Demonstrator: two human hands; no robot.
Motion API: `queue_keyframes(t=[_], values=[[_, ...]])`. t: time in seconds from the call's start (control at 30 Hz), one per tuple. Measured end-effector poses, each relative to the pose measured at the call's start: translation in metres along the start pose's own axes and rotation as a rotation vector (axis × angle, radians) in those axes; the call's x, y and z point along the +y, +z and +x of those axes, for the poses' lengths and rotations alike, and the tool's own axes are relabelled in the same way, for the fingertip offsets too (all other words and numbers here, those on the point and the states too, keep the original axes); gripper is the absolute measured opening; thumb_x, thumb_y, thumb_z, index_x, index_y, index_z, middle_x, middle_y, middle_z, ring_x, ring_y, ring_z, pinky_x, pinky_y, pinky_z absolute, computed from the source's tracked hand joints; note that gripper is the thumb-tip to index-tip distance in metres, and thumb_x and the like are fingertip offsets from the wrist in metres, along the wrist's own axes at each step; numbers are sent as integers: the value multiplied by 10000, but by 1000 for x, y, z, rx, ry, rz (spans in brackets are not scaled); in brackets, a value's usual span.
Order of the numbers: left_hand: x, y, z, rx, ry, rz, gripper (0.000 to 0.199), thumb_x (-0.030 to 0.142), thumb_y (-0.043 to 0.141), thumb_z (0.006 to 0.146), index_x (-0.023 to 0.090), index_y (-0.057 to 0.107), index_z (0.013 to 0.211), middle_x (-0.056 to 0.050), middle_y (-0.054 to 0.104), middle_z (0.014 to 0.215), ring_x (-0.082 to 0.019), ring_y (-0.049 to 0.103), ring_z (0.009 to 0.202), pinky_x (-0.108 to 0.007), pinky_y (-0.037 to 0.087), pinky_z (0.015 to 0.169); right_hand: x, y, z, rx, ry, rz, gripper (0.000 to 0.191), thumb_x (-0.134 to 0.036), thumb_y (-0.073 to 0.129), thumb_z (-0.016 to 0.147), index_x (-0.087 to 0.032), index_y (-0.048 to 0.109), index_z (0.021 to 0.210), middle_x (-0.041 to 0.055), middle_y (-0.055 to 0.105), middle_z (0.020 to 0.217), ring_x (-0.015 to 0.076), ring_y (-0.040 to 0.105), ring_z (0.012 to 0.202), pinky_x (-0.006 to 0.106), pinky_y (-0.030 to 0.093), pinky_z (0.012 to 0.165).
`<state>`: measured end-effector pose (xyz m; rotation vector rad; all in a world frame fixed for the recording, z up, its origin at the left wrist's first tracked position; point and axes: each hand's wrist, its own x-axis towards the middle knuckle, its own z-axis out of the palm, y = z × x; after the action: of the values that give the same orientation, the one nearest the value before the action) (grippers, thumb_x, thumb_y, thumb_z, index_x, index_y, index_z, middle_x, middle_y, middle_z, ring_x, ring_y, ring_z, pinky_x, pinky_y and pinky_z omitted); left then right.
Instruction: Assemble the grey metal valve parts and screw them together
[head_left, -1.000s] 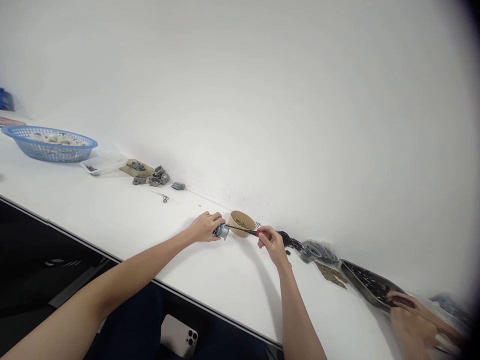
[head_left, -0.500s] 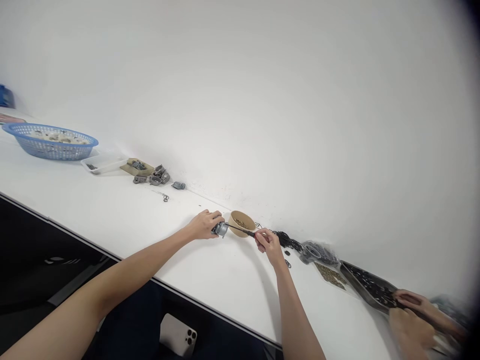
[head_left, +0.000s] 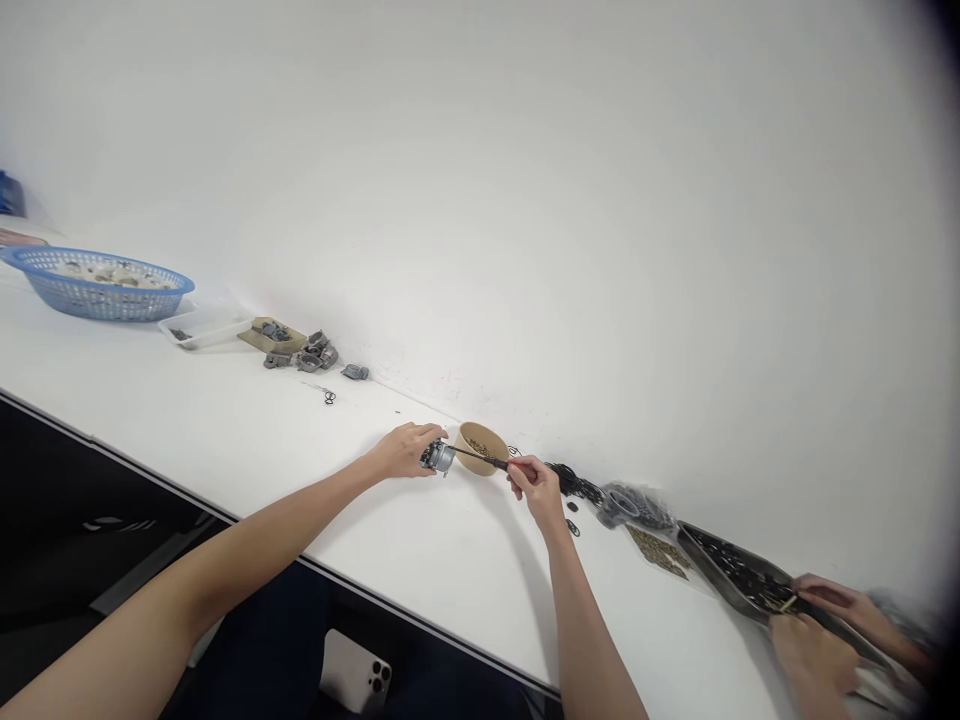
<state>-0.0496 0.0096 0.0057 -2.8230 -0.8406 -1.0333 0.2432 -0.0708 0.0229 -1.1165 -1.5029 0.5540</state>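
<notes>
Item 1, left hand (head_left: 405, 452): fingers closed around a small grey metal part (head_left: 437, 456), pinned down on the white counter (head_left: 225, 430) just beside the tan bowl (head_left: 482, 446).

Item 2, right hand (head_left: 534, 484): pinched shut on a thin dark-shafted tool (head_left: 480, 458), its tip laid against the grey metal part, the shaft crossing in front of the bowl.

Item 3, progress, as I judge it: the work on this one part is in mid-course. The tool is engaged and the part is not yet set aside. I count a cluster of similar grey parts (head_left: 304, 355) well off to the left by the wall; whether those are finished or waiting I cannot tell. The bowl holds small brownish pieces, too small to identify.

Item 4, surface: long white counter with a dark front edge, running along a plain white wall (head_left: 525, 200). Far left, a blue basket (head_left: 97, 285) with pale contents and a shallow white tray (head_left: 206, 325) next to it. Right of the bowl, a heap of black rings (head_left: 574, 485), a clear bag, and a dark tray (head_left: 739, 580).

Item 5, others: a co-worker's hands (head_left: 817, 630) at the dark tray, far right, blurred.

Item 6: a phone (head_left: 356, 675) below the counter edge.
</notes>
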Motion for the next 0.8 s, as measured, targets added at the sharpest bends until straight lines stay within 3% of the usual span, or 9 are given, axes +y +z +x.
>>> queue_keyframes(t=[0.2, 0.3, 0.53, 0.8], values=[[-4, 3, 0, 47, 58, 41, 566, 323, 696, 750, 221, 462, 1255, -64, 610, 1268, -223, 638, 983, -327, 447, 874, -2, 2, -2, -59, 131, 111, 320, -475, 690, 815, -182, 573, 763, -70, 404, 501, 32, 231, 386, 188, 140, 361], [-8, 4, 0, 63, 104, 89, 529, 316, 681, 763, 209, 476, 1238, -81, 614, 1250, -222, 636, 995, -326, 443, 861, -1, 5, -2, -80, 206, 184, 336, -468, 705, 806, -188, 538, 725, -95, 322, 471, 22, 139, 403, 182, 89, 369], [-12, 2, -1, 87, 145, 199, 459, 295, 671, 781, 196, 510, 1199, -85, 622, 1228, -206, 637, 952, -329, 418, 838, 0, 10, 3, -56, 400, 308, 402, -449, 782, 719, -194, 474, 675, -95, 311, 490, 19, 157, 409, 172, 85, 363], [-16, 6, -2, 82, 172, 294, 461, 330, 668, 804, 196, 527, 1222, -101, 609, 1259, -207, 642, 899, -339, 413, 835, 1, 13, 4, -54, 479, 317, 395, -424, 757, 701, -198, 435, 663, -89, 345, 500, 16, 157, 402, 175, 85, 355]])
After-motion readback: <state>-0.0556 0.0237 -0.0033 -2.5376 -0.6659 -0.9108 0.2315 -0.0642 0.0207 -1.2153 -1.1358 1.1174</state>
